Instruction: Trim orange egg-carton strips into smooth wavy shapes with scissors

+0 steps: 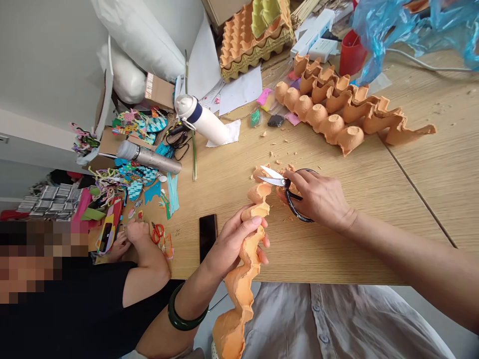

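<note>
My left hand (235, 239) is closed around a long strip of orange egg carton (243, 279) that hangs over the table's near edge down toward my lap. My right hand (318, 197) grips black-handled scissors (279, 180), whose blades are open at the strip's upper end (260, 189). Small orange crumbs lie on the wooden table (337, 249) around the cut. A green bangle (183, 319) sits on my left wrist.
A larger cut egg carton piece (337, 107) lies farther back, with stacked egg trays (254, 35) behind it. A white bottle (202, 119), a dark phone (208, 234) and coloured paper scraps (138, 174) lie left. Another person's hand (136, 234) rests near red scissors (157, 232).
</note>
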`<state>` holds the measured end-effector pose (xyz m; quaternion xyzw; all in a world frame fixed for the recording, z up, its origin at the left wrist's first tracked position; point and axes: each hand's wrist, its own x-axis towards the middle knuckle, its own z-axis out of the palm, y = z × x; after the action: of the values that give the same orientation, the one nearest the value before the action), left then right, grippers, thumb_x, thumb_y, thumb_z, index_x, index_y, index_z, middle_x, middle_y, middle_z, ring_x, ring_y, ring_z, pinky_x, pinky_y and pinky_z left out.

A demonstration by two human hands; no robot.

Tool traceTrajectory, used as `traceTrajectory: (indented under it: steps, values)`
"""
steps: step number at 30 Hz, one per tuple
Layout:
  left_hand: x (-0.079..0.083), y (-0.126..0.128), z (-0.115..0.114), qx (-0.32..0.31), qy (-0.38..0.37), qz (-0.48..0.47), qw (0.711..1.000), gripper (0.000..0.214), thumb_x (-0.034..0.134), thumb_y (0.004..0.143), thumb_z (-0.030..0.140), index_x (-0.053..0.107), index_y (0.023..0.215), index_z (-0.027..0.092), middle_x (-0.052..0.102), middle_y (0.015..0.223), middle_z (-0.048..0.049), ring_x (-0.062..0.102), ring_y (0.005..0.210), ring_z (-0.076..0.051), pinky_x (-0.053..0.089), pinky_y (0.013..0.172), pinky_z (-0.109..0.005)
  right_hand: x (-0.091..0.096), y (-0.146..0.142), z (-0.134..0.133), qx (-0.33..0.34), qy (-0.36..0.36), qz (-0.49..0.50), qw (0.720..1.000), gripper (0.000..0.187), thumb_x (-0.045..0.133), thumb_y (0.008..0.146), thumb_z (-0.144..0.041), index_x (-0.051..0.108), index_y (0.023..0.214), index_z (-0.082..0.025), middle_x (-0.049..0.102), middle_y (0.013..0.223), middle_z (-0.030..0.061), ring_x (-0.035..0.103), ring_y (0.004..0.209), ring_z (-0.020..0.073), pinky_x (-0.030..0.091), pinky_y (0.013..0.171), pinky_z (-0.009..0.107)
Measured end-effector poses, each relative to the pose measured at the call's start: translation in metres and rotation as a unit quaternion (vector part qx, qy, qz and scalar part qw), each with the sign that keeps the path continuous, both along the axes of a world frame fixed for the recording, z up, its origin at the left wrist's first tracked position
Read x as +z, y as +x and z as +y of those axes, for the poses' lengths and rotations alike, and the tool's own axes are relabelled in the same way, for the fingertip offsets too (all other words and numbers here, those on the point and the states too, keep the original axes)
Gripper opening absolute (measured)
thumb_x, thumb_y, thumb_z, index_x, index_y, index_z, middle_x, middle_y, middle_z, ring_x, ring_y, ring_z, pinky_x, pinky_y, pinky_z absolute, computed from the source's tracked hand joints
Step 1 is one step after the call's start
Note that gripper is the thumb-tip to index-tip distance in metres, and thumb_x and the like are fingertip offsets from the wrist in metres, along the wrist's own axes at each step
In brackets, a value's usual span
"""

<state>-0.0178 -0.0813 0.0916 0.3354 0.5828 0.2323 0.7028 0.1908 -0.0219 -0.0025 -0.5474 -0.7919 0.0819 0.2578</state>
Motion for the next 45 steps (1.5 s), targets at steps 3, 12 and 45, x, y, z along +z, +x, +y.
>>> traceTrajectory:
  steps: [3, 12, 45]
  values:
    - [0.003, 0.002, 0.001, -0.002, -0.018, -0.013, 1.0, 0.03, 0.062, 0.095, 0.048, 0.059, 0.102, 0.02, 0.066, 0.079, -0.0016, 0.064, 0.051, -0.012, 0.052, 0.044, -0.021, 0.0, 0.001, 0.0, 0.006, 0.001, -0.008, 1.0, 0.045, 0.046, 0.101, -0.046, 0.072, 0.12, -0.015, 0.077, 0.1, 0.0118, 0.068, 0.086, 0.0227, 0.024, 0.057, 0.032]
    - [0.011, 0.009, 0.007, 0.047, -0.083, -0.061, 0.994, 0.037, 0.071, 0.083, 0.049, 0.058, 0.097, 0.018, 0.064, 0.086, -0.0021, 0.059, 0.05, -0.009, 0.049, 0.038, -0.019, 0.0, -0.001, -0.002, 0.003, -0.003, -0.019, 1.0, 0.04, 0.05, 0.098, -0.039, 0.07, 0.124, -0.016, 0.077, 0.099, 0.0117, 0.066, 0.087, 0.0232, 0.023, 0.057, 0.032]
    - [-0.034, -0.046, 0.065, 0.141, 0.078, -0.008, 0.987, 0.03, 0.068, 0.086, 0.037, 0.063, 0.106, 0.016, 0.071, 0.092, -0.0034, 0.068, 0.07, -0.012, 0.058, 0.054, -0.022, 0.013, 0.016, 0.021, -0.097, -0.104, 0.087, 0.986, 0.046, 0.057, 0.092, -0.053, 0.07, 0.122, -0.02, 0.075, 0.1, 0.0104, 0.064, 0.078, 0.0245, 0.029, 0.058, 0.032]
